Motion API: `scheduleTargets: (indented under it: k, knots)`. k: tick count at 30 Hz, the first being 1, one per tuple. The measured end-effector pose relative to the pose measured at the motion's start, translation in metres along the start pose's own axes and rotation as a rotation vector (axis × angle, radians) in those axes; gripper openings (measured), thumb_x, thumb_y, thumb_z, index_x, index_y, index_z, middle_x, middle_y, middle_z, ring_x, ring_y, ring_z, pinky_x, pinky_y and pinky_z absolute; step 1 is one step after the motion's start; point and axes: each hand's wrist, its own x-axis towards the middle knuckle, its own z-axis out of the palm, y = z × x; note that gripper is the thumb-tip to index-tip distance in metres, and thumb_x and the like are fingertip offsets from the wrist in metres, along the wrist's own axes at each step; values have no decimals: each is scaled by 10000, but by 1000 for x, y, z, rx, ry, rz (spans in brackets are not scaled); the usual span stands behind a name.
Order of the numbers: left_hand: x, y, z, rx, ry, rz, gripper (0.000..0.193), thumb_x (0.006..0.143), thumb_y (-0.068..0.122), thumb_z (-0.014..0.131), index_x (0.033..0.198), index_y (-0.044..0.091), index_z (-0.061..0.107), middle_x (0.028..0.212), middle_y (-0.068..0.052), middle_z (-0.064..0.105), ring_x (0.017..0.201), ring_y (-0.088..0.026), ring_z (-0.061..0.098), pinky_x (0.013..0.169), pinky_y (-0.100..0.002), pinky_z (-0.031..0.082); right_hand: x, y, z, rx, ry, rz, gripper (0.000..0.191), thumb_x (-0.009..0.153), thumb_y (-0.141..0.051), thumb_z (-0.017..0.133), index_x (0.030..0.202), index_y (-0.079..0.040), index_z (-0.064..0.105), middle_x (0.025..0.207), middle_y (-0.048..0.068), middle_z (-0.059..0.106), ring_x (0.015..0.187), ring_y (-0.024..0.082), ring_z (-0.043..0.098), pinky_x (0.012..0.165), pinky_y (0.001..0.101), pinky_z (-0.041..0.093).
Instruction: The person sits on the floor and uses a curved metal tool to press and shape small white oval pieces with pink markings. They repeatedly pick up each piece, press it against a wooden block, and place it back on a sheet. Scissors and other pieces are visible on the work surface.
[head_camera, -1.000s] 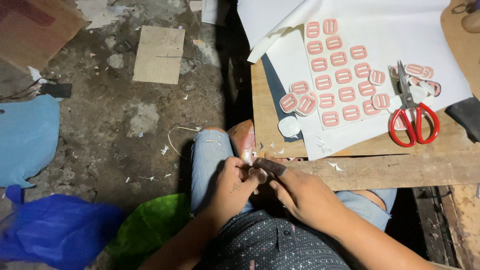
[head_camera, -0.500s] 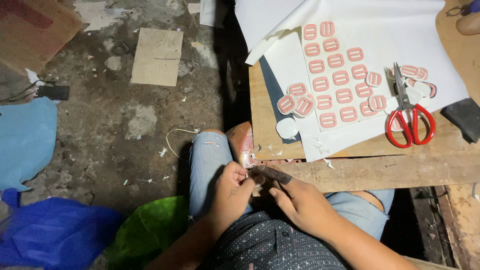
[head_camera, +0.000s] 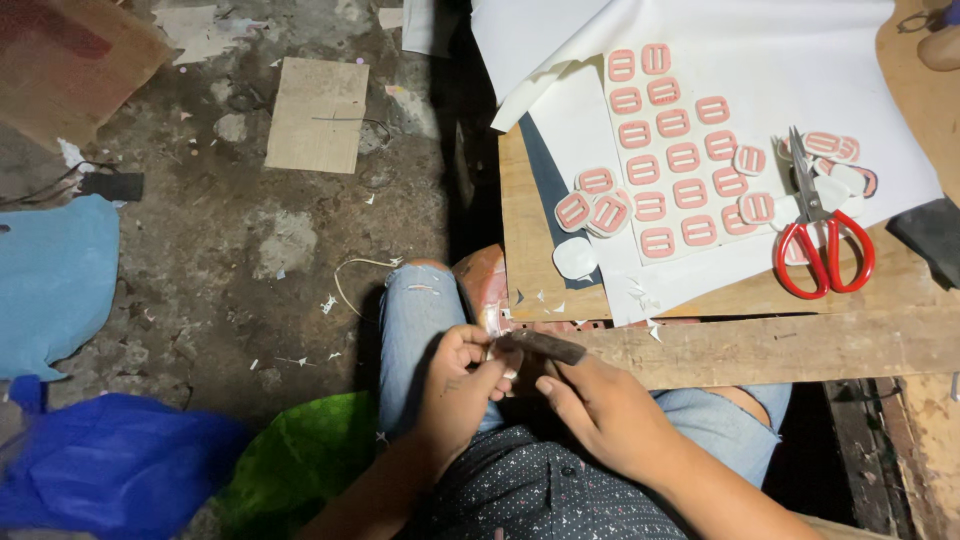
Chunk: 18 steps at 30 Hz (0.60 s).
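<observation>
Both forearms come up from the bottom of the view and meet over the person's lap, just in front of the near edge of the wooden desk (head_camera: 560, 290). The right hand (head_camera: 610, 410) is the larger shape: palm down, wrist bent a little, its fingers curled narrow around a dark, flat, slim tool (head_camera: 545, 346), with the thumb lying along the tool's lower side. The left hand (head_camera: 462, 385) sits just beside it, knuckles up, fingers bunched tight and pinching a small pale piece (head_camera: 503, 358); what kind of piece it is cannot be told, since the fingertips hide most of it.

The dark tool lies nearly level, its long axis running left to right with a slight downward tilt toward the right. Its left end points at the left hand's fingertips and touches or almost touches the pale piece; its right end sticks out past the right forefinger, over the desk's front plank. Tool and piece are held above the knee of the torn blue jeans (head_camera: 420, 320).

On the desk, well apart from the hands, a white sheet (head_camera: 840, 60) carries rows of pink slotted oval shapes (head_camera: 672, 155). Red-handled scissors (head_camera: 815, 235) lie on it at the right, blades pointing away from the person. A few cut-out pink ovals (head_camera: 595, 205) lie at the sheet's left edge. On the concrete floor to the left lie a square of cardboard (head_camera: 318, 115) and blue plastic bags (head_camera: 110, 460).
</observation>
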Motion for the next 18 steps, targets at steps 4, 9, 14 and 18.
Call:
scheduleTargets:
  k: [4, 9, 14, 18]
  knots:
    - [-3, 9, -2, 40, -34, 5, 315, 852, -9, 577, 1166, 18, 562, 925, -101, 690, 670, -134, 655, 591, -259, 523, -2, 0, -3, 35, 38, -41, 410, 941, -192, 595, 1316, -29, 620, 996, 199, 734, 818, 364, 721, 727, 401, 568]
    - [2, -1, -2, 98, -21, 38, 227, 861, 5, 705, 1026, -27, 553, 853, -114, 695, 669, -134, 610, 563, -268, 474, -1, 7, -2, 4, -42, 61, 299, 958, -221, 622, 1197, -43, 650, 938, 184, 742, 828, 337, 743, 738, 395, 571]
    - [3, -10, -6, 66, 4, 31, 158, 886, 35, 685, 959, -28, 560, 809, -151, 685, 656, -162, 639, 579, -271, 493, -4, 10, -1, -76, -28, -85, 239, 971, -196, 625, 1158, -55, 670, 1020, 217, 728, 867, 382, 718, 767, 402, 565]
    - [3, -3, -7, 101, -16, -7, 151, 892, 26, 612, 1005, -15, 522, 861, -131, 700, 651, -153, 661, 567, -274, 519, -7, 6, -4, 9, -62, 103, 347, 951, -224, 607, 1257, -62, 626, 933, 166, 754, 796, 324, 745, 719, 383, 578]
